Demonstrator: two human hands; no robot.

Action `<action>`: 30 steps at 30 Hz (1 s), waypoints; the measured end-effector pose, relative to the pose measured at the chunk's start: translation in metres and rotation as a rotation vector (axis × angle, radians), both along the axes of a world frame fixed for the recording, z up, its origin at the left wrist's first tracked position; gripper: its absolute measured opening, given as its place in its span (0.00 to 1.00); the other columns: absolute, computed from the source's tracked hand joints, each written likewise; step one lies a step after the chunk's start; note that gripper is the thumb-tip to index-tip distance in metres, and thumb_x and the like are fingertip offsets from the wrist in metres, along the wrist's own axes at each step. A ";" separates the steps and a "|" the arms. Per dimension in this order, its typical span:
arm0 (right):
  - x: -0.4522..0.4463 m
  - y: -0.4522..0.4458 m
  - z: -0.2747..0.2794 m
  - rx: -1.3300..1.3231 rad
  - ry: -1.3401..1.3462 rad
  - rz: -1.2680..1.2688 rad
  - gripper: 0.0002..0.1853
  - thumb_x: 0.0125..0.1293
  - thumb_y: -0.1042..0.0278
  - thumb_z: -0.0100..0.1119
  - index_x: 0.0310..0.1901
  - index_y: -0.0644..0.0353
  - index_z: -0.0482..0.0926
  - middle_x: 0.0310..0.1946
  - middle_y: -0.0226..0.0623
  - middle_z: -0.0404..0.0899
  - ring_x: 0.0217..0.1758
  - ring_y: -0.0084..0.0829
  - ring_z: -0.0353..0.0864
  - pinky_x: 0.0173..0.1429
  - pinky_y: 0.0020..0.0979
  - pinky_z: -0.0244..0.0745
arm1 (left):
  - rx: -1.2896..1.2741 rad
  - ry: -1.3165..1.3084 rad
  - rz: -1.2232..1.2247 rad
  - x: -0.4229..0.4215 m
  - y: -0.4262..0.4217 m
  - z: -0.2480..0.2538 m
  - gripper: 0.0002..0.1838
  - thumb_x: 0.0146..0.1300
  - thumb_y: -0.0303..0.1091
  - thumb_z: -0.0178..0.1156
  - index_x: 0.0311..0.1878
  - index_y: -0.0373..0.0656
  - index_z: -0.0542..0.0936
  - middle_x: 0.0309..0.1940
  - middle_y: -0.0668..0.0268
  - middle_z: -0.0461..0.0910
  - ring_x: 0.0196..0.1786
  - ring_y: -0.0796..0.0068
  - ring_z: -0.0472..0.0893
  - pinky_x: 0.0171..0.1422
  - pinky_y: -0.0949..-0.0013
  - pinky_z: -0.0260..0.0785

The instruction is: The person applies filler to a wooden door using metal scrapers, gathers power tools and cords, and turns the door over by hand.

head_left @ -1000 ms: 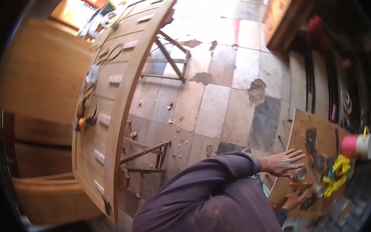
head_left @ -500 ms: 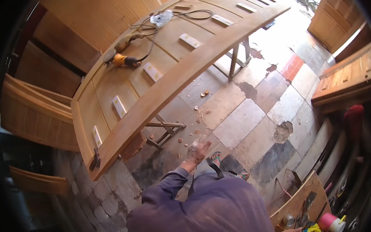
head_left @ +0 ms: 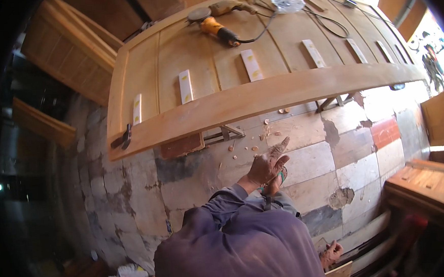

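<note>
My left hand (head_left: 265, 167) is held out over the tiled floor in front of my body, fingers spread and nothing visible in them. Low on the right, my right hand (head_left: 332, 253) has curled fingers, beside a thin pale flat piece (head_left: 320, 244); whether it grips that piece cannot be made out. Ahead of both hands lies a large panelled wooden door (head_left: 260, 96), raised on trestles. On it rest an orange and black angle grinder (head_left: 218, 31), several pale strips with yellow spots, such as one strip (head_left: 251, 65), and a dark tool (head_left: 125, 137) at the near left corner.
A cable (head_left: 327, 23) and a clear plastic bag (head_left: 287, 3) lie on the door. A wooden trestle (head_left: 225, 133) shows beneath its edge. Wood bits and a broken tile (head_left: 341, 197) are on the floor. A wooden cabinet piece (head_left: 428, 182) stands right.
My view has turned right, shifting the door leftward relative to me. My right hand has moved up from the bench with the pink container and yellow cloth, which have left view.
</note>
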State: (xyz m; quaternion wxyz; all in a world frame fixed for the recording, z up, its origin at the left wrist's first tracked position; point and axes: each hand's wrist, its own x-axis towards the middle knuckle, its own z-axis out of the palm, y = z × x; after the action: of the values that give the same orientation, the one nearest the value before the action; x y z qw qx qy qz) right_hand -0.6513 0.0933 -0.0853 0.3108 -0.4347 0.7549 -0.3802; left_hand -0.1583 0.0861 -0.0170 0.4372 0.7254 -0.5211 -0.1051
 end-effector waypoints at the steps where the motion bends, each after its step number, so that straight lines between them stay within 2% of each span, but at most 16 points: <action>1: 0.002 -0.017 -0.017 0.047 -0.053 0.060 0.12 0.76 0.64 0.65 0.37 0.63 0.79 0.26 0.32 0.77 0.30 0.24 0.77 0.36 0.24 0.74 | -0.057 -0.039 0.027 0.003 -0.001 0.001 0.28 0.78 0.42 0.58 0.76 0.43 0.70 0.64 0.51 0.81 0.54 0.45 0.85 0.52 0.55 0.81; 4: 0.027 -0.075 -0.030 0.125 -0.115 0.244 0.13 0.74 0.64 0.67 0.35 0.62 0.77 0.25 0.30 0.76 0.26 0.22 0.75 0.32 0.24 0.73 | -0.133 -0.116 0.181 0.013 0.002 0.013 0.27 0.79 0.40 0.57 0.77 0.43 0.70 0.61 0.53 0.84 0.52 0.50 0.87 0.52 0.57 0.81; 7: 0.079 -0.142 -0.022 0.133 -0.159 0.405 0.13 0.74 0.65 0.67 0.34 0.61 0.77 0.24 0.29 0.76 0.24 0.21 0.74 0.29 0.25 0.71 | -0.088 -0.008 0.369 0.024 0.018 0.024 0.26 0.80 0.39 0.55 0.77 0.43 0.70 0.58 0.55 0.85 0.50 0.57 0.87 0.53 0.59 0.81; 10: 0.112 -0.204 -0.030 0.074 -0.148 0.560 0.14 0.73 0.63 0.67 0.32 0.61 0.77 0.21 0.29 0.74 0.21 0.20 0.72 0.26 0.24 0.68 | -0.044 0.096 0.573 0.040 0.044 0.033 0.26 0.78 0.38 0.56 0.76 0.41 0.71 0.52 0.55 0.86 0.50 0.58 0.87 0.54 0.60 0.80; 13: 0.155 -0.251 -0.023 0.075 -0.102 0.664 0.17 0.74 0.61 0.66 0.30 0.60 0.76 0.18 0.28 0.70 0.18 0.19 0.67 0.25 0.24 0.66 | -0.148 -0.077 0.793 0.061 0.073 0.023 0.23 0.81 0.40 0.54 0.72 0.40 0.75 0.55 0.55 0.85 0.51 0.61 0.84 0.58 0.62 0.77; 16: 0.185 -0.287 -0.032 0.060 -0.155 0.764 0.17 0.74 0.57 0.68 0.30 0.59 0.78 0.17 0.26 0.70 0.17 0.18 0.66 0.21 0.24 0.60 | -0.156 -0.119 0.974 0.071 0.108 0.032 0.24 0.82 0.41 0.52 0.74 0.39 0.73 0.62 0.53 0.81 0.55 0.59 0.81 0.62 0.61 0.73; 20: 0.239 -0.301 -0.020 0.136 -0.161 0.781 0.24 0.79 0.48 0.60 0.26 0.54 0.74 0.15 0.25 0.69 0.14 0.17 0.64 0.19 0.25 0.57 | -0.150 -0.021 1.184 0.099 0.147 0.052 0.28 0.82 0.42 0.50 0.78 0.38 0.65 0.75 0.47 0.69 0.67 0.52 0.75 0.70 0.55 0.69; 21: 0.247 -0.303 -0.029 0.132 -0.176 0.817 0.26 0.80 0.46 0.56 0.25 0.53 0.72 0.15 0.25 0.69 0.15 0.17 0.65 0.20 0.25 0.58 | -0.084 -0.140 1.255 0.114 0.160 0.052 0.29 0.82 0.41 0.51 0.79 0.38 0.64 0.76 0.46 0.66 0.69 0.50 0.74 0.72 0.53 0.68; 23: 0.269 -0.297 -0.034 0.122 -0.259 0.865 0.23 0.80 0.51 0.59 0.26 0.53 0.73 0.16 0.24 0.68 0.17 0.16 0.66 0.21 0.24 0.59 | 0.052 -0.379 1.374 0.156 0.192 0.045 0.31 0.81 0.40 0.51 0.80 0.38 0.61 0.78 0.44 0.61 0.74 0.45 0.70 0.75 0.49 0.65; 26: 0.290 -0.284 -0.035 0.140 -0.280 0.954 0.18 0.79 0.55 0.61 0.32 0.57 0.77 0.21 0.26 0.72 0.20 0.18 0.70 0.25 0.24 0.66 | 0.187 -0.517 1.515 0.228 0.249 0.034 0.32 0.78 0.39 0.55 0.80 0.38 0.61 0.76 0.41 0.64 0.77 0.40 0.66 0.78 0.44 0.61; 28: 0.311 -0.262 -0.023 0.142 -0.196 0.976 0.16 0.78 0.56 0.61 0.36 0.59 0.79 0.23 0.27 0.74 0.22 0.18 0.71 0.27 0.24 0.68 | 0.317 -0.574 1.531 0.278 0.297 0.009 0.31 0.75 0.38 0.59 0.77 0.38 0.65 0.73 0.43 0.67 0.75 0.40 0.68 0.76 0.45 0.65; 29: 0.314 -0.255 -0.022 0.156 -0.166 1.000 0.15 0.78 0.55 0.62 0.41 0.60 0.81 0.26 0.28 0.77 0.24 0.19 0.74 0.28 0.25 0.69 | 0.377 -0.603 1.538 0.299 0.312 0.001 0.31 0.74 0.37 0.60 0.76 0.38 0.68 0.72 0.44 0.69 0.73 0.40 0.69 0.75 0.45 0.66; 30: 0.320 -0.246 -0.019 0.175 -0.125 0.987 0.14 0.77 0.55 0.64 0.44 0.60 0.83 0.28 0.30 0.79 0.25 0.19 0.76 0.29 0.25 0.71 | 0.400 -0.535 1.533 0.312 0.319 0.003 0.29 0.72 0.37 0.62 0.73 0.39 0.70 0.71 0.46 0.71 0.72 0.42 0.71 0.73 0.46 0.68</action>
State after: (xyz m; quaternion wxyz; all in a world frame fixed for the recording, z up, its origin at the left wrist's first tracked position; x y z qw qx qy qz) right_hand -0.3316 -0.1525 -0.1047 0.5334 -0.6885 0.4684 -0.1484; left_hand 0.1536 0.4048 -0.0142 0.1122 0.9434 0.0589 0.3064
